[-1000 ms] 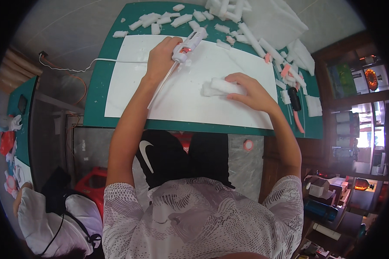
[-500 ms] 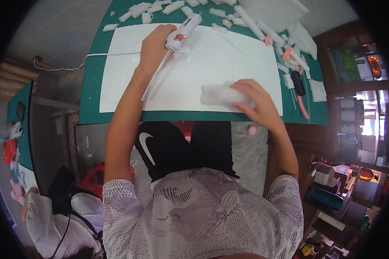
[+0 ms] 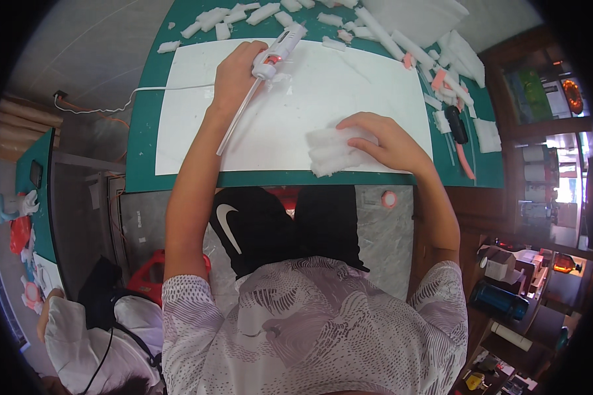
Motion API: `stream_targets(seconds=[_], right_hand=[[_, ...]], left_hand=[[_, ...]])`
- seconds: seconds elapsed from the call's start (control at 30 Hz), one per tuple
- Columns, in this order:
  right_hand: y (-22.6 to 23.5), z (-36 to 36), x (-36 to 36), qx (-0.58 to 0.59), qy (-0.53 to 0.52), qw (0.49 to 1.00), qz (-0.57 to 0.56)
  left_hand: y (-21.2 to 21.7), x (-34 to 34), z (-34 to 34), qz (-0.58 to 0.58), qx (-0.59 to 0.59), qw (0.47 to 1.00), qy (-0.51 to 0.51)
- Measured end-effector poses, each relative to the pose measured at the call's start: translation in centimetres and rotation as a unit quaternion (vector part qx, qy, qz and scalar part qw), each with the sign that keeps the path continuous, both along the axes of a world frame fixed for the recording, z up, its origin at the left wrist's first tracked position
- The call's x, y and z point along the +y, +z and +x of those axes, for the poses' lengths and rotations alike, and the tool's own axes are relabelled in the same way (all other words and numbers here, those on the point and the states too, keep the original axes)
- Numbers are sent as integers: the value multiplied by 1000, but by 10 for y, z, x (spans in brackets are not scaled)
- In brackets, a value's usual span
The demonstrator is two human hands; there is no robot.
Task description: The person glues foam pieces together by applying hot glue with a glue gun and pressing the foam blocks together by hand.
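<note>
Glue gun (image 3: 283, 46) sits in the left hand (image 3: 239, 74), which wraps around its handle. Right hand (image 3: 390, 146) bends over white foam (image 3: 329, 157); remotely, I cannot tell whether it pinches. White sheet (image 3: 277, 128) lies beneath both; foam scraps (image 3: 212, 18) litter the worktop (image 3: 143, 148) beyond. I judge a heated nozzle (image 3: 302, 25), swung carelessly, could scorch foam; the cord (image 3: 158, 88), leftward, could snag.

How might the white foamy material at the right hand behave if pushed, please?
The white foamy material is probably light, given its fluffy look. Its ragged edges suggest it may tear, and its lumpy shape seems unlikely to roll.
</note>
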State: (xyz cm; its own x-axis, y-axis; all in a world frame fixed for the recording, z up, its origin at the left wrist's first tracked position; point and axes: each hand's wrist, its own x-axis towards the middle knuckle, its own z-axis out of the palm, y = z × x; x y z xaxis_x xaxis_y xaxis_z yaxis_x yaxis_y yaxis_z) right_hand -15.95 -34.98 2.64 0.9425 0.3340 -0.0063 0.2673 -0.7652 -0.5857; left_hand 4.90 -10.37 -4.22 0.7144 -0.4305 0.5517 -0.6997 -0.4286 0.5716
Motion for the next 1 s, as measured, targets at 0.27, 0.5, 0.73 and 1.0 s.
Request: stream_targets(seconds=[0.27, 0.5, 0.73, 1.0], right_hand=[[-11, 5, -2, 9, 7, 999, 48], [-6, -1, -3, -43, 21, 999, -14], [-6, 4, -19, 75, -27, 996, 41], [-14, 12, -26, 87, -21, 995, 38]], left_hand=[[1, 1, 1, -2, -2, 1000, -4], [2, 0, 0, 14, 14, 1000, -3], [1, 0, 0, 19, 18, 1000, -4], [5, -2, -3, 36, 41, 999, 2]])
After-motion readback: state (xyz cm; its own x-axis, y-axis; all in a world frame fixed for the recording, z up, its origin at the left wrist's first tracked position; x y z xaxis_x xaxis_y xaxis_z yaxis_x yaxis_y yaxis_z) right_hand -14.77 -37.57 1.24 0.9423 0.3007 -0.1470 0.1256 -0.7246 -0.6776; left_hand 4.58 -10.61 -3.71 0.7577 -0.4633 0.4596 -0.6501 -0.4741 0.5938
